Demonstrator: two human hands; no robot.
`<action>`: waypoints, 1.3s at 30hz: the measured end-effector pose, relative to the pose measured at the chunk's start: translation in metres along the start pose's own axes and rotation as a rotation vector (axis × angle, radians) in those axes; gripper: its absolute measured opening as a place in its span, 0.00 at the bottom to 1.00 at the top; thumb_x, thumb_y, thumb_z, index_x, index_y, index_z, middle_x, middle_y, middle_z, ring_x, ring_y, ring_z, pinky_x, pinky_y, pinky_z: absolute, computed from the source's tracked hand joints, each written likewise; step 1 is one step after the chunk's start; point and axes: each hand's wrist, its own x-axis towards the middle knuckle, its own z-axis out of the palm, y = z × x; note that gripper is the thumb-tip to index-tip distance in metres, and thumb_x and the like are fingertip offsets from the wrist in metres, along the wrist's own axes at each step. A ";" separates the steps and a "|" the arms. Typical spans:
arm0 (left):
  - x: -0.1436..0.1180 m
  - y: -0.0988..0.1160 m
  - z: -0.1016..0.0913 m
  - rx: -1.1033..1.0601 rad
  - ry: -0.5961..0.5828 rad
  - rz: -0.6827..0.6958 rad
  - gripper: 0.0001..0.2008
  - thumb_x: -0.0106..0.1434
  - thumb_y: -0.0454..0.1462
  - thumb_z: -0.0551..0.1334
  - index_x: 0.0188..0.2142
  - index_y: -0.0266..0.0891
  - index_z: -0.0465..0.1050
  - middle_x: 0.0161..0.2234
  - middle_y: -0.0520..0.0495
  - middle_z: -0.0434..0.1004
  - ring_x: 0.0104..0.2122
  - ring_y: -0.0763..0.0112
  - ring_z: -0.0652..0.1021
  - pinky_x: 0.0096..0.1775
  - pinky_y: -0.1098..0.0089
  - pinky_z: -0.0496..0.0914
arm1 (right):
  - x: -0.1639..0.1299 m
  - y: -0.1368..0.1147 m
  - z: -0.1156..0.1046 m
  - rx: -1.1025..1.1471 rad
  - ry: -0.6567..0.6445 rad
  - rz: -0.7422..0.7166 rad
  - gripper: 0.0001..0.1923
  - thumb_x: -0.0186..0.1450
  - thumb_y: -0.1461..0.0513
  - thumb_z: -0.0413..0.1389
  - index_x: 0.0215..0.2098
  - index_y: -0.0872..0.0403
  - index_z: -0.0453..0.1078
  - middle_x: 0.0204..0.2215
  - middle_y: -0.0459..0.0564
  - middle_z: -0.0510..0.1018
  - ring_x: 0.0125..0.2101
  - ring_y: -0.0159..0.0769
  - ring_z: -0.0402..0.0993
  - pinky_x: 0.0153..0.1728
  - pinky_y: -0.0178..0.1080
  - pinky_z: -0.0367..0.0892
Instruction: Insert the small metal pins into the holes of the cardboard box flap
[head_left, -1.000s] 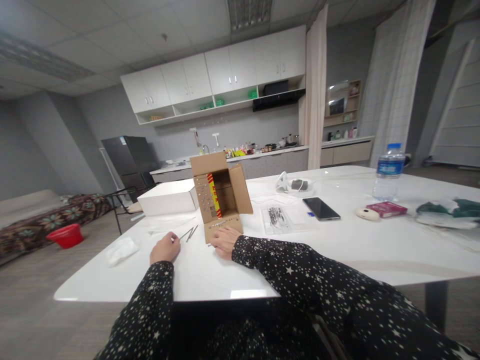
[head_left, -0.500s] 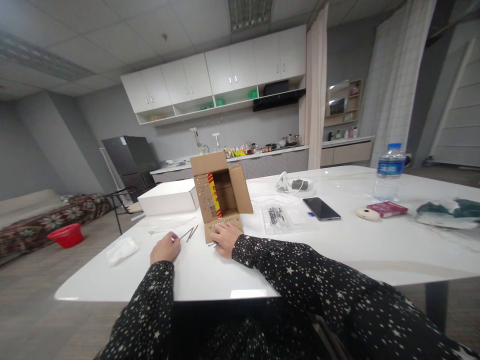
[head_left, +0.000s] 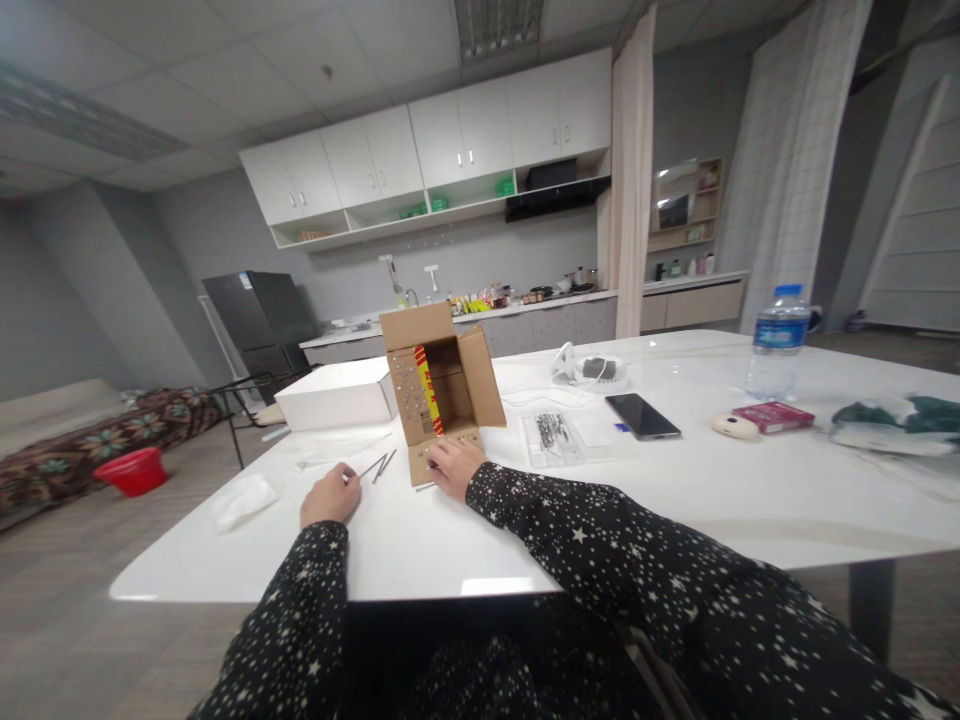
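An open cardboard box [head_left: 439, 392] lies on its side on the white table [head_left: 675, 490], its lower flap studded with small metal pieces. My right hand [head_left: 454, 466] rests flat on that lower flap, fingers spread over it. My left hand [head_left: 330, 497] sits curled on the table to the left, pinching the end of thin metal pins [head_left: 377, 466] that point toward the box. Both sleeves are black with white stars.
A flat white box [head_left: 337, 394] stands left of the cardboard box, a crumpled tissue [head_left: 241, 501] near the table's left edge. To the right lie a clear bag of small parts [head_left: 553, 434], a phone [head_left: 643, 416], a water bottle [head_left: 777, 343], a red pack [head_left: 772, 417] and cloth [head_left: 896, 420].
My right hand has slid forward from the table in front of the box up onto the lower flap. My left hand has stayed in place.
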 end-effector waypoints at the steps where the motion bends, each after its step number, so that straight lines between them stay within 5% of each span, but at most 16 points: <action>1: 0.000 0.000 0.000 -0.001 0.000 -0.001 0.13 0.55 0.42 0.50 0.36 0.45 0.70 0.37 0.43 0.77 0.37 0.57 0.76 0.35 0.63 0.66 | 0.001 0.000 0.000 0.002 -0.001 0.006 0.05 0.62 0.64 0.50 0.37 0.54 0.64 0.36 0.50 0.72 0.38 0.36 0.65 0.38 0.38 0.55; 39: -0.001 0.000 0.000 -0.021 -0.011 -0.011 0.13 0.56 0.42 0.49 0.36 0.45 0.69 0.38 0.43 0.77 0.38 0.56 0.75 0.36 0.62 0.66 | 0.004 0.012 -0.007 -0.176 -0.006 0.131 0.10 0.66 0.62 0.43 0.43 0.58 0.60 0.32 0.55 0.75 0.37 0.39 0.66 0.38 0.41 0.54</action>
